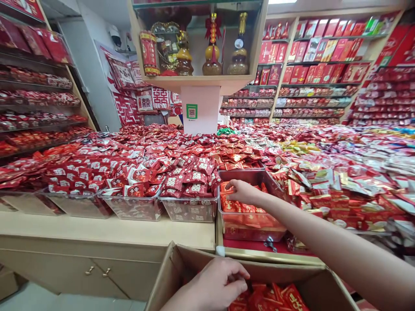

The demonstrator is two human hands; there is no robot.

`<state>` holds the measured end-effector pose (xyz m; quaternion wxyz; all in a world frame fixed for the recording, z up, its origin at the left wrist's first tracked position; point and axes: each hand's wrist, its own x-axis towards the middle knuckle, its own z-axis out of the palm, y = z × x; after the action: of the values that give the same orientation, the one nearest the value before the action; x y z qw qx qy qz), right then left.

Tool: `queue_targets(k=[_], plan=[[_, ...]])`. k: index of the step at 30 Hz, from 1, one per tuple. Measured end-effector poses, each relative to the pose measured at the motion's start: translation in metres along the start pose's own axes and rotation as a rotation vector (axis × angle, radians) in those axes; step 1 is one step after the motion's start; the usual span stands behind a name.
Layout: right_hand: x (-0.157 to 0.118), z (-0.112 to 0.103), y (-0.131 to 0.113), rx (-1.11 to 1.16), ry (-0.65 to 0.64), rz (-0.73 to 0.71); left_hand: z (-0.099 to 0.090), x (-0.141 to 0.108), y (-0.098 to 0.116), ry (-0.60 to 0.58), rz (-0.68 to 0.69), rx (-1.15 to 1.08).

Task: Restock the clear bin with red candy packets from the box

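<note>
Low in the view, my left hand [222,280] hangs over an open cardboard box [308,280], its fingers curled and apart, with nothing seen between them. Red packets with gold print [275,298] lie inside the box. My right hand [243,192] reaches over a clear plastic bin [253,229] behind the box. Its fingers are bent and spread above the red packets [248,208] in that bin, and no packet shows in them. The bin is filled lower than those beside it.
Clear bins [188,209] heaped with dark red packets line the counter's [129,229] left side. Mixed packets [350,190] pile up on the right. Small scissors [270,244] lie before the bin. A display case [201,80] stands behind, with stocked shelves either side.
</note>
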<state>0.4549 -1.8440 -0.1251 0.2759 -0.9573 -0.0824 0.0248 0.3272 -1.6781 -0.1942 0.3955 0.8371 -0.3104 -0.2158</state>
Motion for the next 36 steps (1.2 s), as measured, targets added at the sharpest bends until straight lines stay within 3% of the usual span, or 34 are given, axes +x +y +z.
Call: queue_targets(k=[3, 9, 21, 36], plan=[[-0.002, 0.003, 0.003, -0.093, 0.058, -0.081, -0.002, 0.001, 0.001, -0.016, -0.016, 0.012], [-0.011, 0.003, 0.008, -0.136, 0.141, -0.087, -0.003, 0.002, 0.002, -0.03, 0.001, 0.03], [-0.016, 0.002, 0.006, 0.053, -0.037, -0.035, -0.002, 0.001, 0.007, -0.025, -0.02, 0.014], [-0.017, 0.002, 0.007, -0.036, -0.026, -0.139, 0.0, 0.003, 0.006, 0.013, 0.031, 0.06]])
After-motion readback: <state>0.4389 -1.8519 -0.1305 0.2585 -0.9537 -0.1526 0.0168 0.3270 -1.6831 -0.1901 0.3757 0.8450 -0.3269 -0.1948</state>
